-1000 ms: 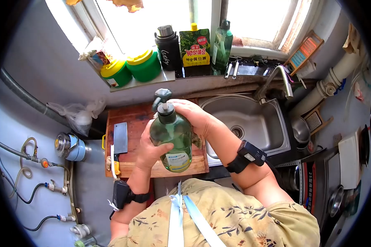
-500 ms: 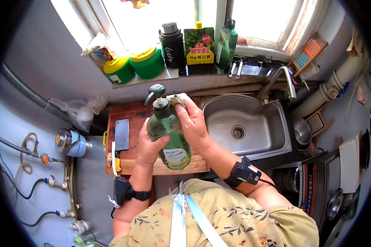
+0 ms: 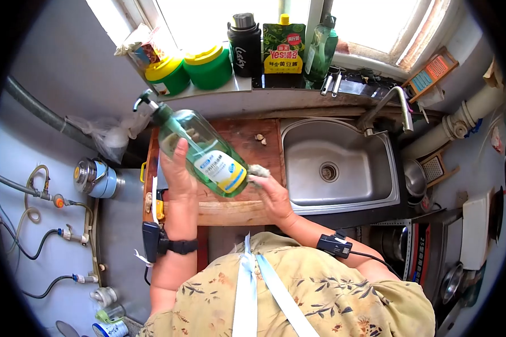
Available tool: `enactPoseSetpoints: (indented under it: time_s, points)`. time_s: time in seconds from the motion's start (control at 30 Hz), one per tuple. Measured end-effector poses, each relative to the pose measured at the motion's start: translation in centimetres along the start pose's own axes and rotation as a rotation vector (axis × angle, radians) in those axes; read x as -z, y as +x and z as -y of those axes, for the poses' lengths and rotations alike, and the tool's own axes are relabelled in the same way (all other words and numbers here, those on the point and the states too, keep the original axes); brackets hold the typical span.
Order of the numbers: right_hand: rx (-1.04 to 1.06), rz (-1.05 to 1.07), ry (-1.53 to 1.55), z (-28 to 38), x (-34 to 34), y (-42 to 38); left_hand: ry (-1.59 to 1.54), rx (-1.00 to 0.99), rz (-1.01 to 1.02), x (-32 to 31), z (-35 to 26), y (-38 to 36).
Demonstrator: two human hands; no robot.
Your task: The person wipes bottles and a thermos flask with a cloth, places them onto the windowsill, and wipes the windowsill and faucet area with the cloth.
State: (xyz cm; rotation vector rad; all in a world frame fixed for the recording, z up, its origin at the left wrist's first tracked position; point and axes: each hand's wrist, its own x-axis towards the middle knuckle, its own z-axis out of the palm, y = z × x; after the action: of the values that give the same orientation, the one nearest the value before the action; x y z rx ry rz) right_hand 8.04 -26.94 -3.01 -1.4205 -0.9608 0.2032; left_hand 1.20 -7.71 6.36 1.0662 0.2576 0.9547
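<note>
From the head view, looking down over the person's shoulders, I see the left hand wrapped around a green pump bottle, gripping it low on the side nearer the pump, while the bottle is held up over a wooden board. The bottle leans well over, its dark pump head toward the upper left and its base toward the lower right, the white and yellow label facing up (I can read only part of the print from here). The right hand pinches a greyish scrap of cloth right at the bottle's base. Small brown bits lie farther back on the board, and a yellow knife handle shows by its left end. Just right of the board sits a steel sink with its tap behind. On the sill stand a black flask, a green pouch and a second green bottle.
</note>
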Motion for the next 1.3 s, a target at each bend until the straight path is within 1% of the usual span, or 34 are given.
enactPoseSetpoints:
  time_s: [0.07,0.1,0.13,0.17,0.2,0.27,0.33,0.37,0.47,0.5,0.53,0.57,0.6,0.63,0.67,0.73,0.77,0.8,0.87,0.9,0.93,1.0,1.03,1.1,1.13,1.2,1.23,1.27,1.3]
  points:
    - [-0.544,-0.128,0.456,-3.6,-0.3,-1.7,-0.017,0.010,-0.019,0.7,-0.3,0.4]
    - [-0.542,-0.130,0.455,-3.6,0.2,-1.3,-0.034,0.004,-0.033,0.6,-0.5,0.5]
    - [-0.641,-0.143,0.635,-3.8,0.7,-0.5,-0.052,-0.004,-0.046,0.5,-0.7,0.5]
    - [-0.738,-0.159,0.818,-3.9,1.0,0.2,-0.031,-0.007,-0.018,0.7,-0.5,0.6]
    - [-0.727,-0.167,0.817,-3.4,0.7,1.2,-0.036,-0.010,-0.006,0.5,-0.3,0.6]
    - [-0.789,-0.106,1.241,-1.3,-0.9,3.5,0.061,-0.099,0.015,-0.8,0.3,0.1]
    - [-0.879,0.134,1.357,1.4,-1.6,4.6,0.071,-0.130,0.011,-2.4,0.6,-0.7]
    - [-0.883,0.184,1.456,1.7,-1.7,4.5,0.087,-0.131,0.023,-3.0,0.5,-1.1]
    - [-0.809,0.171,1.542,3.0,-1.6,3.9,0.103,-0.124,0.053,-3.2,0.2,-1.6]
    - [-0.845,0.218,1.527,2.8,-1.3,3.6,0.146,-0.139,0.090,-3.3,-0.2,-1.7]
    - [-0.838,0.214,1.531,2.4,-1.0,3.3,0.189,-0.152,0.129,-3.5,-0.5,-1.9]
    - [-0.874,0.242,1.471,1.9,-0.8,3.0,0.144,-0.094,0.146,-3.4,-0.7,-2.0]
    - [-0.909,0.271,1.409,1.7,-0.5,2.9,0.142,-0.096,0.150,-3.0,-1.0,-2.0]
    - [-0.942,0.199,1.336,2.0,-0.1,2.9,0.168,-0.074,0.192,-2.6,-1.2,-1.9]
    - [-0.941,0.200,1.335,1.5,0.2,2.7,0.194,-0.050,0.231,-2.3,-1.4,-1.9]
    - [-0.919,0.267,1.200,0.2,0.7,2.4,0.202,-0.023,0.221,-2.4,-1.6,-2.0]
    - [-0.930,0.212,1.162,-0.3,1.0,2.2,0.199,-0.027,0.206,-2.4,-1.6,-2.2]
    - [-0.930,0.211,1.164,-0.9,1.2,2.1,0.197,-0.029,0.192,-2.5,-1.6,-2.2]
    - [-0.900,-0.041,1.042,-2.0,1.8,2.3,0.218,-0.020,0.198,-2.2,-1.4,-2.4]
    - [-0.900,-0.034,1.112,-1.9,2.0,2.6,0.234,-0.013,0.202,-2.2,-1.3,-2.5]
    - [-0.902,-0.040,1.117,-1.6,1.8,2.8,0.237,-0.007,0.205,-2.3,-1.1,-2.7]
    - [-0.985,0.222,1.490,-0.9,1.5,3.2,0.122,0.076,0.212,-2.8,-0.7,-2.9]
    - [-1.007,0.398,1.545,-0.7,1.5,2.9,0.124,0.075,0.217,-3.0,-0.5,-3.1]
    - [-0.977,0.412,1.562,0.6,1.3,2.6,0.078,0.129,0.301,-2.9,-0.5,-3.2]
    - [-0.954,0.424,1.578,1.0,1.1,2.3,0.084,0.131,0.302,-2.4,-0.6,-3.0]
    - [-0.974,0.429,1.565,0.3,1.2,1.7,0.150,0.272,0.428,-1.9,-1.3,-2.1]
    - [-0.945,0.362,1.546,-0.2,1.2,1.6,0.156,0.207,0.473,-3.0,-1.7,-1.9]
    - [-0.916,0.294,1.527,-0.5,1.3,1.6,0.158,0.205,0.473,-3.4,-1.8,-2.0]
    - [-0.853,0.286,1.576,-0.5,1.6,2.2,0.192,0.203,0.396,-3.6,-1.9,-2.2]
